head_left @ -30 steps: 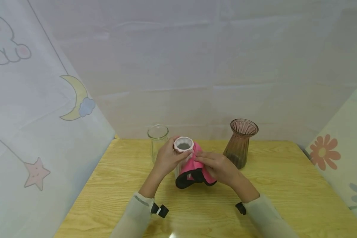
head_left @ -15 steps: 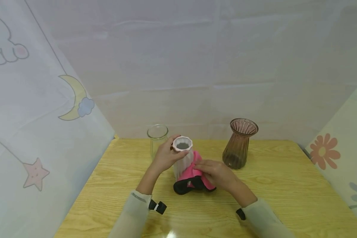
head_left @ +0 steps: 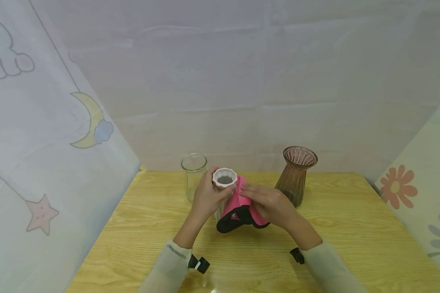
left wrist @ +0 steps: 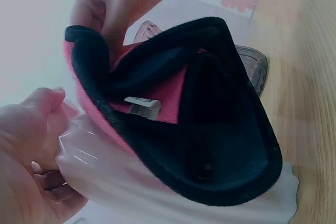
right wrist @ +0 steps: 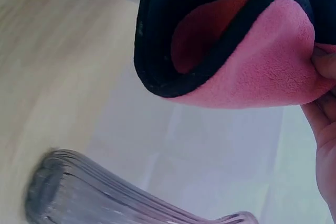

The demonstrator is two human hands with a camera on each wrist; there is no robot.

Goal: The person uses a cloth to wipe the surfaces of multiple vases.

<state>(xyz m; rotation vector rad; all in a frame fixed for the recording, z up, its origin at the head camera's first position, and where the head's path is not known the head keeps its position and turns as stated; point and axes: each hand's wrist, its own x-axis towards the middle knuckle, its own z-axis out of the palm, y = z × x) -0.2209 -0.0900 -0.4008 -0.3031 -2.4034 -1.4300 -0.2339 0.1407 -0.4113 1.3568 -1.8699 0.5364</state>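
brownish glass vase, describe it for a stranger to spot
On the wooden table, look just beyond the right hand. The brownish vase there has ribs and a flared rim; its tinted glass sets it apart from the clear jar and white vase.

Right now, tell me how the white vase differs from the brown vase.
The white vase is opaque; the brown vase is see-through. The white vase's mouth is narrower than the brown vase's. The white vase has the cloth against its side; the brown vase has none. Both have ribbed sides.
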